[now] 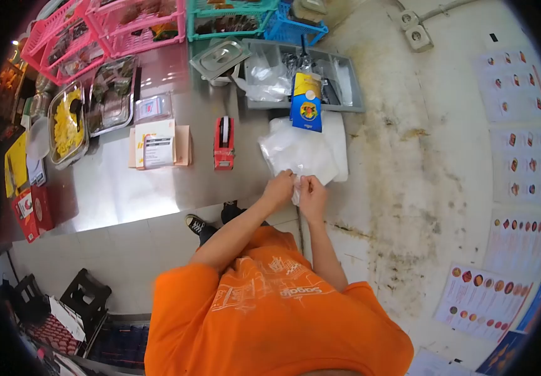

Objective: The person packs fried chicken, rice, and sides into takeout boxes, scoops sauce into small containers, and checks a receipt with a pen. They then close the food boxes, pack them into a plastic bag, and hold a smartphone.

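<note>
At the front edge of the metal counter, my left hand [280, 188] and my right hand [312, 197] are close together. Both have their fingers pinched on a thin clear plastic bag [297, 195] that hangs slightly over the edge. Just beyond my hands lies a pile of clear and white plastic bags [305, 152]. A blue and yellow packet [307, 109] rests between that pile and a grey tray [351, 81]. To the left of the bags stands a red tape dispenser [224, 147].
A stack of cards [157, 149] lies on the steel counter [110, 188]. Further left is a container of yellow food [68, 128]. Pink baskets [134, 37] and a green basket [230, 31] line the back. A stained wall [421, 169] with printed sheets borders the right.
</note>
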The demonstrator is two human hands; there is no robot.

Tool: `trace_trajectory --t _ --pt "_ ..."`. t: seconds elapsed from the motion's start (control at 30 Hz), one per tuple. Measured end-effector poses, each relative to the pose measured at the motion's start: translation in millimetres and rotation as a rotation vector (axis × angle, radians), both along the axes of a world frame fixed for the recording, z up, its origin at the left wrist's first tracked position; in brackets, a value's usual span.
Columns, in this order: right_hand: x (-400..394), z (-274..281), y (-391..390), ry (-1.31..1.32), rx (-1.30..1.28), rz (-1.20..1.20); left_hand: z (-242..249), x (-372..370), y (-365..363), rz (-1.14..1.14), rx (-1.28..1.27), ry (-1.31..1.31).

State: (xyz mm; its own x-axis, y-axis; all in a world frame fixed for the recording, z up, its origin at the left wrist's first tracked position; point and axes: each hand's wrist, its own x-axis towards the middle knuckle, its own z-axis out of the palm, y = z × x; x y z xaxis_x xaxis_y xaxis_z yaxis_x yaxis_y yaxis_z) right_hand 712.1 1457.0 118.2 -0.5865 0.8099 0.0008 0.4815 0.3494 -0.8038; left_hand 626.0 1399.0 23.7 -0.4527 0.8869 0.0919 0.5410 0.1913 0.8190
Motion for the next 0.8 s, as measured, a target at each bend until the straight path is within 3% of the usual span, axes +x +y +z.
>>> trace_trajectory --t 0.13,0.23,0.27,0.37,0.47,0.53,0.6,0.67,0.73,0.8 --pt "9 8 17 0.124 -0.039 -0.105 -10 -18 48 -0.179 -0.32 0.093" --pt "17 13 30 0.201 -0.066 -0.197 -32 -8 67 -0.26 -0.356 0.226" --pt "20 13 33 0.221 -0.075 -0.223 -54 -5 70 -0.195 -0.229 0.24" --pt "16 41 29 0.576 -0.438 -0.289 -86 -9 85 -0.134 -0.063 0.228" --pt "16 98 10 0.383 -0.324 -0.101 -92 -21 112 -0.181 -0.123 0.217" --pt "23 138 -9 0.237 -0.171 0.279 -99 -24 121 -0.199 -0.154 0.213" --pt "22 192 -9 0.058 -0.388 0.397 -106 -25 125 -0.212 -0.168 0.209" --pt "46 208 10 0.134 -0.604 0.762 -111 -29 123 -0.229 -0.169 0.203" --pt "54 212 14 0.039 -0.654 0.823 -117 -31 123 -0.254 -0.178 0.184" --pt "29 200 10 -0.215 -0.518 0.591 -117 -41 124 -0.298 -0.18 0.161"
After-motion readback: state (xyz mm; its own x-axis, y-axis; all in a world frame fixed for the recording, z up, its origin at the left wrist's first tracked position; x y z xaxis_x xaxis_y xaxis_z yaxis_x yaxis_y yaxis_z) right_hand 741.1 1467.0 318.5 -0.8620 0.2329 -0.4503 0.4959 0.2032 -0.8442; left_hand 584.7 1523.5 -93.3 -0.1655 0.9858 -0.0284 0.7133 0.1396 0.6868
